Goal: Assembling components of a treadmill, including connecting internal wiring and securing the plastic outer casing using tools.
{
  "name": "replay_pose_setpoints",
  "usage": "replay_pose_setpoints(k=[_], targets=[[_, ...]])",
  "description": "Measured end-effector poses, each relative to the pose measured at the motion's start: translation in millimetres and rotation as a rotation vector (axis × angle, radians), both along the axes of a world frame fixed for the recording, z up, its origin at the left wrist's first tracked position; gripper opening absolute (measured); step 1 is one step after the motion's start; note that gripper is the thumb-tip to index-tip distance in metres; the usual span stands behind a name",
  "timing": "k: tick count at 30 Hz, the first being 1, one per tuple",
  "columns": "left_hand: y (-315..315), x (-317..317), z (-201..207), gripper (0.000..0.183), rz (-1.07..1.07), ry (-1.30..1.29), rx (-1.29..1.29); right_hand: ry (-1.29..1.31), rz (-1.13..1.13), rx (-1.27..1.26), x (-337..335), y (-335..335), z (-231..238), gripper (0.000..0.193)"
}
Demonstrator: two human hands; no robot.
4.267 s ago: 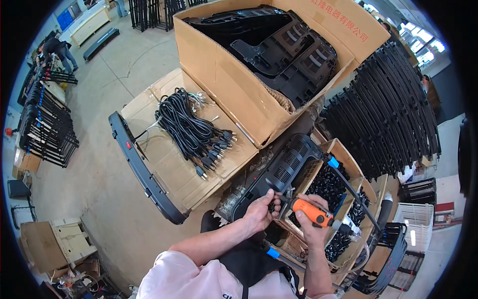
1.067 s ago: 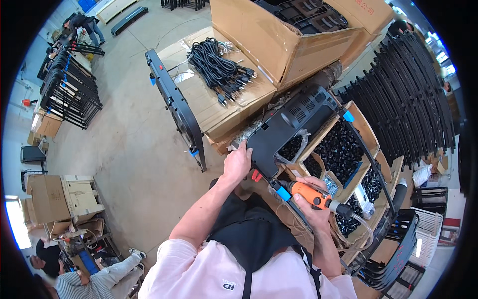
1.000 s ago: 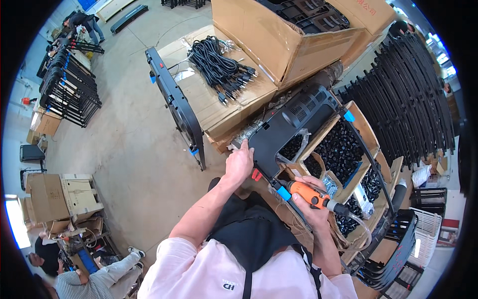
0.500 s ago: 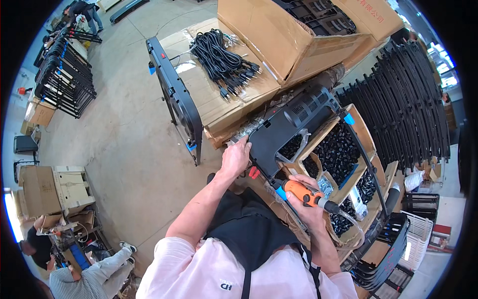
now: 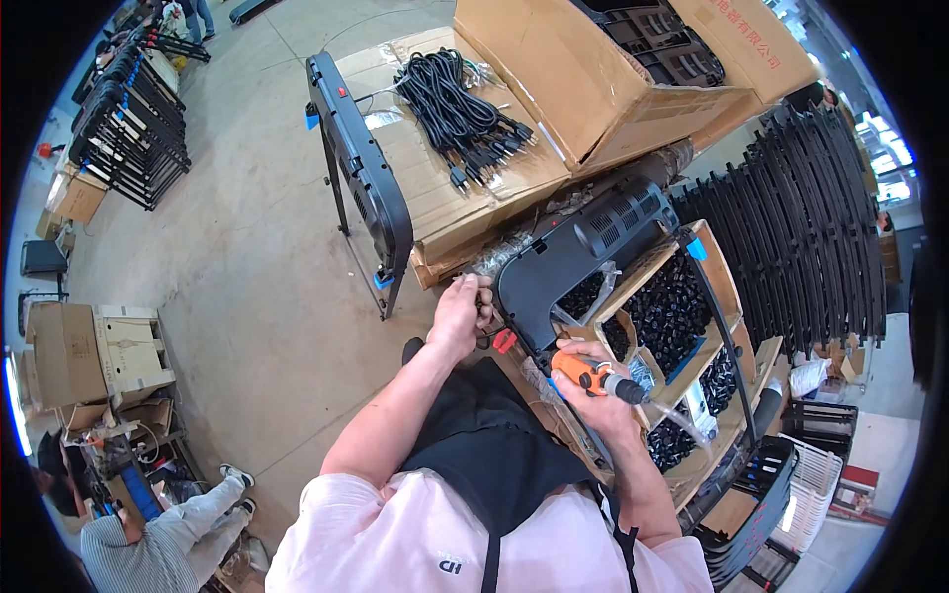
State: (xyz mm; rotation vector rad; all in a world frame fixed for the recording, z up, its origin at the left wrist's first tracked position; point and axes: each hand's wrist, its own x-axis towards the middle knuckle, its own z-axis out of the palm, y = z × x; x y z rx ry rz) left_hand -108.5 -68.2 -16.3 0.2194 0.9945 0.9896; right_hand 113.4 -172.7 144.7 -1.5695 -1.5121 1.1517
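Note:
My right hand (image 5: 611,413) is wrapped around an orange-and-black power screwdriver (image 5: 576,373) with a clear hose at its rear. The driver's front end is over the near corner of a black frame with a moulded plastic cover (image 5: 529,287). Just left of that cover, my left hand (image 5: 461,316) is closed, its fingers curled together. What it may hold is too small to make out. A red connector (image 5: 504,341) hangs at the cover's near edge, between my hands. The driver's tip is hidden by the tool body and my fingers.
Beneath the frame, a divided cardboard box (image 5: 722,257) holds black plastic parts and screws. Black cables (image 5: 460,109) lie on a carton beyond, beside another upright black frame (image 5: 366,188). Stacked black frames (image 5: 806,227) stand right. A person (image 5: 148,544) sits at lower left.
My left hand has drawn its fingers in from the cover's corner and curled them. The driver in my right hand has shifted slightly left. The whole view has moved a little.

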Motion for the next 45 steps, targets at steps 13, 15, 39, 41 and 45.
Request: replay_pose_setpoints(k=[13, 15, 39, 41, 45], targets=[[-82, 20, 34, 0.028, -0.425, -0.218, -0.100, -0.086, -0.001, 0.029, -2, -1, 1, 0.045], [-84, 24, 27, 0.028, -0.468, -0.225, -0.111, -0.007, -0.059, 0.060, 4, -7, 4, 0.047], [-57, 23, 35, 0.027, -0.235, -0.414, -0.354, 0.282, -0.122, 0.114, -13, -5, 3, 0.054], [-57, 23, 34, 0.026, -0.231, -0.428, -0.355, 0.277, -0.117, 0.098, -16, -3, 1, 0.055], [-58, 23, 36, 0.025, -0.254, -0.449, -0.359, 0.247, -0.077, 0.144, -19, -2, 0, 0.055]])
